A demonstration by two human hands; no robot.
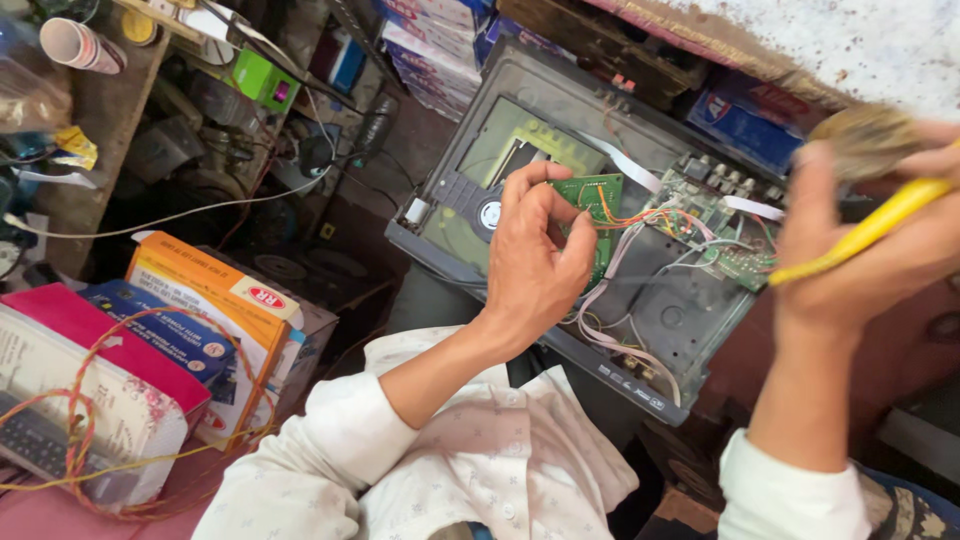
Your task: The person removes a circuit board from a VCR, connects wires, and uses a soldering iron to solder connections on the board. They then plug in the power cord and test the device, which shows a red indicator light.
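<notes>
My left hand (535, 255) pinches a small green circuit board (597, 200) that trails orange and white wires, holding it over an opened grey electronics chassis (655, 320). Inside the chassis lie a larger green board (725, 225), flat white ribbon cables (640, 172) and a disc tray area (505, 150). My right hand (865, 240), at the right edge, grips a yellow-handled brush (875, 225) whose tan bristle head (865, 140) is blurred above the fingers. The brush sits to the right of the small board, not touching it.
Orange, blue and pink boxes (215, 300) tied with string are stacked at the lower left. A cluttered wooden shelf (100, 110) with a paper cup (80, 45), wires and a green box (263, 78) is at upper left. More boxes (745, 120) line the back.
</notes>
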